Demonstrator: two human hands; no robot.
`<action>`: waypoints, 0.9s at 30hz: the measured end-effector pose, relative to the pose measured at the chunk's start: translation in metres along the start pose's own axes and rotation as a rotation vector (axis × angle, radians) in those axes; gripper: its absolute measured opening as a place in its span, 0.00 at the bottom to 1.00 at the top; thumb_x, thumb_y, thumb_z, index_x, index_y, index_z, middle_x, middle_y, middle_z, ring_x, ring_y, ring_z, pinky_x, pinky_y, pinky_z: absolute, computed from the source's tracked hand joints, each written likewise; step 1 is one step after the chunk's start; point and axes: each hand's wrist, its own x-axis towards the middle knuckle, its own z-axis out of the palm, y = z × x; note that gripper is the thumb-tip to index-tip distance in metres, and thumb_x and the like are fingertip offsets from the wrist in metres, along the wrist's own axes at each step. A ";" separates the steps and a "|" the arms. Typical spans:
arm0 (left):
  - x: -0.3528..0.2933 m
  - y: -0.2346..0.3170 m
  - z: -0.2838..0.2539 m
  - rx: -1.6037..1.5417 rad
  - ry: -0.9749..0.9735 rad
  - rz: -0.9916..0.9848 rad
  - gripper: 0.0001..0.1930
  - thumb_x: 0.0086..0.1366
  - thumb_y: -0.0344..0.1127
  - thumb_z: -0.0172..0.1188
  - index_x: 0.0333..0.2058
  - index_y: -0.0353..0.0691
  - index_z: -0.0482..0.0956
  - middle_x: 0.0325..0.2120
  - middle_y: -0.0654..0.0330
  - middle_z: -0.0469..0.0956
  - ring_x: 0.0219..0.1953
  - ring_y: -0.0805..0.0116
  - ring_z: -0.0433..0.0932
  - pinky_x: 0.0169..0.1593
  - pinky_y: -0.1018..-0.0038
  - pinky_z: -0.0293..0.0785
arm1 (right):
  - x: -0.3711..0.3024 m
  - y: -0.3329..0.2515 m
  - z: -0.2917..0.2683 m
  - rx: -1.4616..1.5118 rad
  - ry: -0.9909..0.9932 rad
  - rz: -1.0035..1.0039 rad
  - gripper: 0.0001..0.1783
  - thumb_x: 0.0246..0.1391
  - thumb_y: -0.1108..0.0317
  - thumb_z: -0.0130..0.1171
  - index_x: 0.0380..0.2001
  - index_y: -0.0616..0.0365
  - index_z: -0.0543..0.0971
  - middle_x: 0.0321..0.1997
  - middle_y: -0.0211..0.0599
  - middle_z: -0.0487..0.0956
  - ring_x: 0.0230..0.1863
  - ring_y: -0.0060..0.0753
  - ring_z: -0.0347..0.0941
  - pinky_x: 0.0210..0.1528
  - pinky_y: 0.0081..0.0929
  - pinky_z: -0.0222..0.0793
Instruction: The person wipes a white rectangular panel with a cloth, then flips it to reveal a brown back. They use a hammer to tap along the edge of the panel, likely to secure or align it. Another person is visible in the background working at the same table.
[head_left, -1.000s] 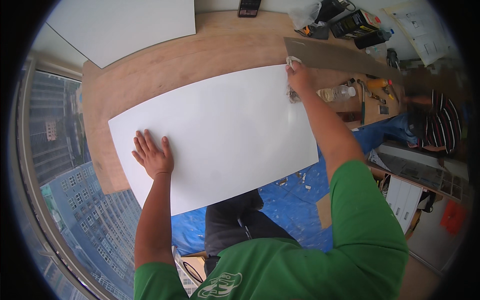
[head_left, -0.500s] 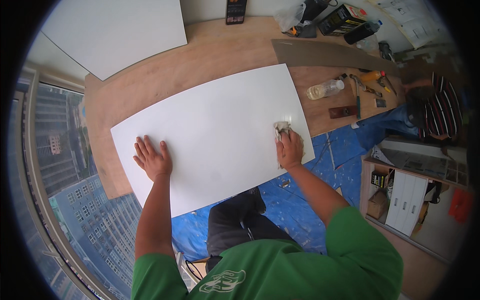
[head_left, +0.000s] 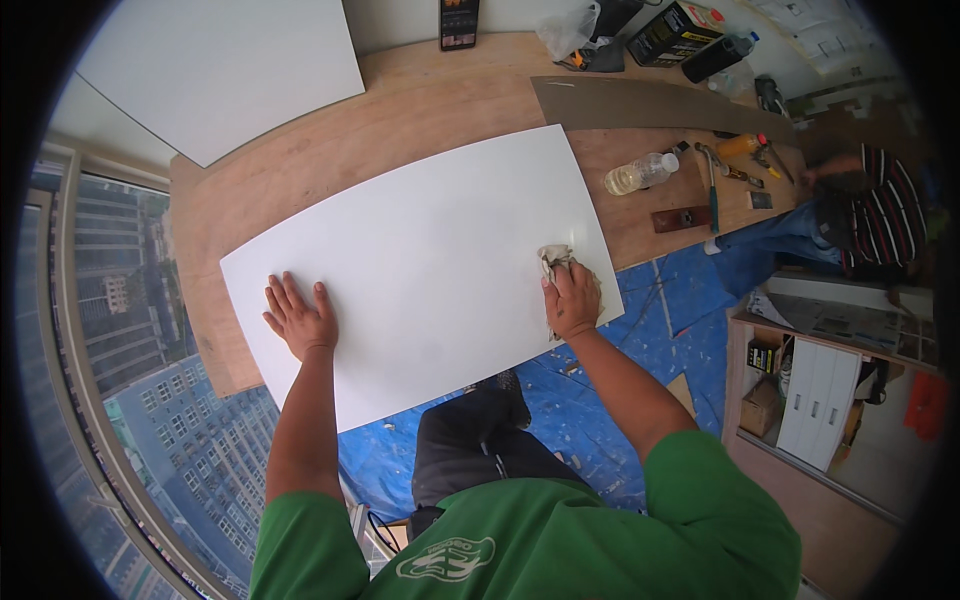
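A large white panel (head_left: 430, 270) lies flat on a wooden worktable, its near edge reaching past the table toward me. My left hand (head_left: 302, 318) rests on the panel's left part, palm down with fingers spread. Near the right edge of the panel, my right hand (head_left: 573, 300) presses a crumpled, stained whitish rag (head_left: 553, 257) against the surface. Part of the rag is hidden beneath the palm and fingers.
The wooden table (head_left: 400, 95) holds a clear bottle of pale liquid (head_left: 640, 174), a hammer (head_left: 712, 185), a reddish-brown block (head_left: 682, 219) and a phone (head_left: 458, 24). Another white panel (head_left: 220, 70) is at far left. A person in a striped shirt (head_left: 885, 205) is at right. Blue sheeting (head_left: 670, 310) covers the floor.
The whole view has shifted slightly. My right hand and the rag remain near the panel's right edge, and my left hand stays flat in the same place.
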 end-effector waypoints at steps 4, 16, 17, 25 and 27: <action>0.000 0.000 0.001 0.010 0.012 0.001 0.39 0.74 0.66 0.38 0.75 0.49 0.54 0.78 0.61 0.45 0.80 0.62 0.40 0.79 0.53 0.31 | 0.000 0.000 0.002 -0.006 0.044 -0.020 0.15 0.60 0.60 0.62 0.44 0.58 0.78 0.49 0.50 0.75 0.51 0.58 0.71 0.53 0.51 0.69; 0.000 0.000 0.002 0.011 0.010 -0.003 0.40 0.74 0.66 0.38 0.75 0.48 0.54 0.78 0.60 0.46 0.80 0.61 0.40 0.79 0.53 0.31 | -0.001 0.002 0.004 -0.006 0.044 -0.012 0.14 0.59 0.59 0.62 0.43 0.55 0.77 0.51 0.50 0.74 0.51 0.57 0.71 0.54 0.51 0.69; 0.000 0.000 0.002 0.003 0.017 0.002 0.40 0.74 0.66 0.38 0.75 0.48 0.54 0.78 0.60 0.46 0.80 0.61 0.40 0.79 0.53 0.31 | -0.001 0.002 0.004 -0.008 0.048 -0.012 0.14 0.59 0.59 0.62 0.43 0.55 0.77 0.51 0.50 0.74 0.51 0.57 0.71 0.54 0.51 0.69; 0.000 -0.001 0.002 0.014 0.012 0.007 0.40 0.74 0.66 0.38 0.75 0.49 0.53 0.78 0.60 0.45 0.80 0.61 0.40 0.79 0.53 0.30 | 0.000 0.003 0.004 -0.018 0.047 -0.020 0.15 0.60 0.59 0.62 0.44 0.58 0.78 0.49 0.50 0.75 0.51 0.58 0.71 0.53 0.51 0.69; 0.000 -0.001 0.002 0.012 0.011 0.006 0.40 0.74 0.66 0.38 0.75 0.49 0.53 0.78 0.60 0.45 0.80 0.61 0.40 0.79 0.53 0.30 | 0.000 0.002 0.003 -0.024 0.046 -0.017 0.16 0.60 0.59 0.62 0.44 0.58 0.78 0.50 0.50 0.75 0.51 0.58 0.71 0.53 0.52 0.69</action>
